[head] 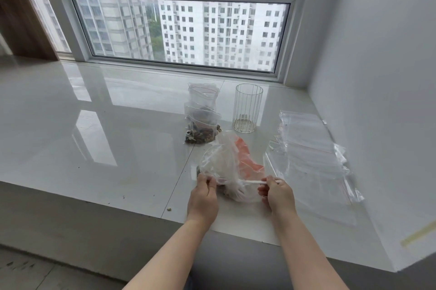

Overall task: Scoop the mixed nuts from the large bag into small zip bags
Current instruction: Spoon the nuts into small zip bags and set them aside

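On the white sill [94, 124], the left hand [203, 197] pinched the large bag's [226, 167] rim while the right hand [277, 195] gripped a white scoop handle [253, 182]; filled small bags [203, 122] stood behind.

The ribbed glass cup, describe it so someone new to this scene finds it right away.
Start at the window and come down onto the white sill. The ribbed glass cup stands upright beside the filled zip bags. It is the only rigid, ribbed thing among soft plastic.
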